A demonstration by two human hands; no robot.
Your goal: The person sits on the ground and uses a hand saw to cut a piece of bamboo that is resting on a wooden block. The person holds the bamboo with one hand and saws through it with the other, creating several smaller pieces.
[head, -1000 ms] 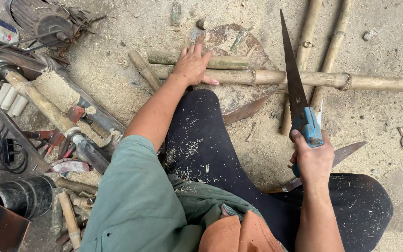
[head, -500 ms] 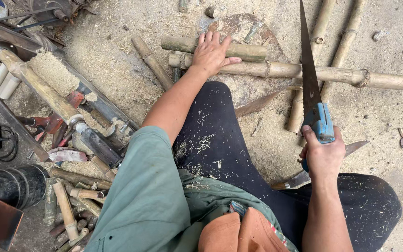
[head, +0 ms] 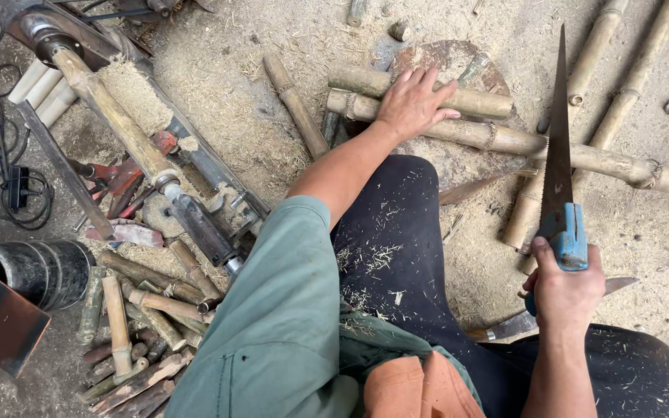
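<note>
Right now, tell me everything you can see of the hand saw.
The hand saw with the blue plastic handle has a long, dark, tapering metal blade with teeth along one edge. It points away from the person, its tip up near the top of the view. The right hand closes around the handle. The blade crosses over the long bamboo pole lying on the sawdust-strewn ground; whether it touches the pole cannot be told.

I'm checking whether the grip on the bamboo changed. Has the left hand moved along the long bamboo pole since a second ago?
No. The left hand stays pressed on the long bamboo pole over the round wooden block; only the camera shifted.
</note>
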